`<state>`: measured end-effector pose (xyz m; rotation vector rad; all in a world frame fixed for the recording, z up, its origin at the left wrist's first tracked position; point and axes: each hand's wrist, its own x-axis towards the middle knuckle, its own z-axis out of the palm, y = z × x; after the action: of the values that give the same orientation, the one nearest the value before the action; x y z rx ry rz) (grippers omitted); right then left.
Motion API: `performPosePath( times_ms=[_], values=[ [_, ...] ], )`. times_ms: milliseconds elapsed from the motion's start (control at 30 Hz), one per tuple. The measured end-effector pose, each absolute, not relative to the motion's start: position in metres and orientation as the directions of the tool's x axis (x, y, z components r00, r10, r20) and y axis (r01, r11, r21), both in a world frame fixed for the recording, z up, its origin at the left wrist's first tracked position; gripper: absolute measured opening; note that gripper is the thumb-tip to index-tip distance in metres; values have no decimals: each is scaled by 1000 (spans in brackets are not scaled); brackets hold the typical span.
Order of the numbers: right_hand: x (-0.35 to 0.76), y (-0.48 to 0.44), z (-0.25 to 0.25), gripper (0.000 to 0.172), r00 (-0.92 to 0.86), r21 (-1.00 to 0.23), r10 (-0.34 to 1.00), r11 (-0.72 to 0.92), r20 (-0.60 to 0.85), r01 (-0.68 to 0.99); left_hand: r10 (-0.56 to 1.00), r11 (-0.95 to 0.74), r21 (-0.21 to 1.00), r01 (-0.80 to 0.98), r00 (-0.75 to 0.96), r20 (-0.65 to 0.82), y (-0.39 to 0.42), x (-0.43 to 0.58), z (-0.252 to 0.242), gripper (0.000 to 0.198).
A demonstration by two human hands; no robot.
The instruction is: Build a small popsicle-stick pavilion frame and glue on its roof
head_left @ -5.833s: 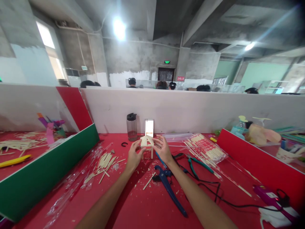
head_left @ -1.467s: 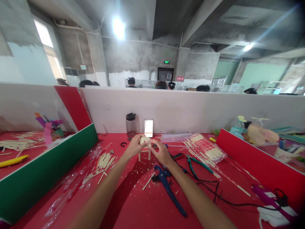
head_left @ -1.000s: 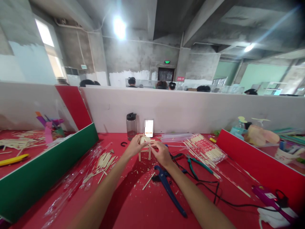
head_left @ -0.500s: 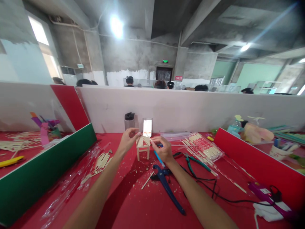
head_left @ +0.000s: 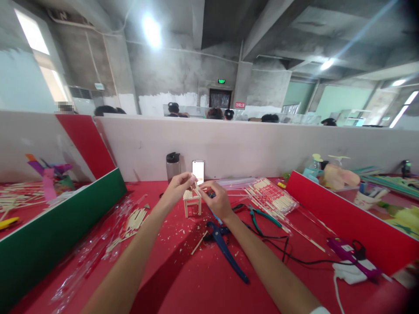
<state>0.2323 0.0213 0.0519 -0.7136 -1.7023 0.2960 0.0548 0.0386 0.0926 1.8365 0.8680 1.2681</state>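
Observation:
A miniature chair of thin wooden sticks (head_left: pixel 192 203) stands upright on the red table. Just above its seat, my left hand (head_left: pixel 176 187) pinches thumb and finger together at one end of a short wooden stick (head_left: pixel 197 186). My right hand (head_left: pixel 218 201) comes from the other side, its fingertips closed on the same stick's lower part; the exact grip is small and partly hidden. Below my right hand lies a blue-handled cutter (head_left: pixel 225 250), with a loose stick (head_left: pixel 199 242) beside its jaws. Behind the chair a lit phone (head_left: pixel 198 170) leans upright.
A dark-lidded bottle (head_left: pixel 173 165) stands by the partition. Loose sticks (head_left: pixel 135 219) lie left, bagged sticks (head_left: pixel 273 194) right. Green-handled pliers (head_left: pixel 265 220), a black cable and a purple glue gun (head_left: pixel 352 255) lie right. Green (head_left: pixel 65 213) and red (head_left: pixel 347 213) dividers flank the table.
My hands have come closer together over the chair, the left fingertips now meeting the stick beside the right ones. The whole view has shifted slightly, so things appear further left.

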Motion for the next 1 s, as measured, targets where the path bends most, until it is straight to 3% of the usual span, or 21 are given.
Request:
performPosePath(
  times_ms=[100, 200, 333, 533, 800, 1000],
  values=[
    [256, 34, 47, 16, -162, -618, 721, 669, 673, 413, 851, -508, 835, 211, 270, 450, 50, 40, 88, 33],
    [291, 50, 29, 16, -162, -609, 855, 471, 492, 638, 854, -518, 795, 314, 246, 459, 61, 22, 84, 36],
    [320, 60, -2, 26, -44, -443, 982, 123, 184, 888, 876, -481, 748, 457, 284, 390, 66, 6, 80, 42],
    [304, 70, -18, 50, 19, -278, 995, 10, 101, 961, 868, -467, 745, 476, 408, 283, 66, 5, 67, 48],
    [312, 88, -21, 26, -3, -483, 991, 66, 131, 873, 815, -513, 764, 392, 501, 291, 71, 4, 57, 40],
    [311, 91, -11, 25, -40, -746, 977, 185, 207, 640, 802, -540, 714, 445, 529, 277, 69, 1, 60, 39]
  ],
)
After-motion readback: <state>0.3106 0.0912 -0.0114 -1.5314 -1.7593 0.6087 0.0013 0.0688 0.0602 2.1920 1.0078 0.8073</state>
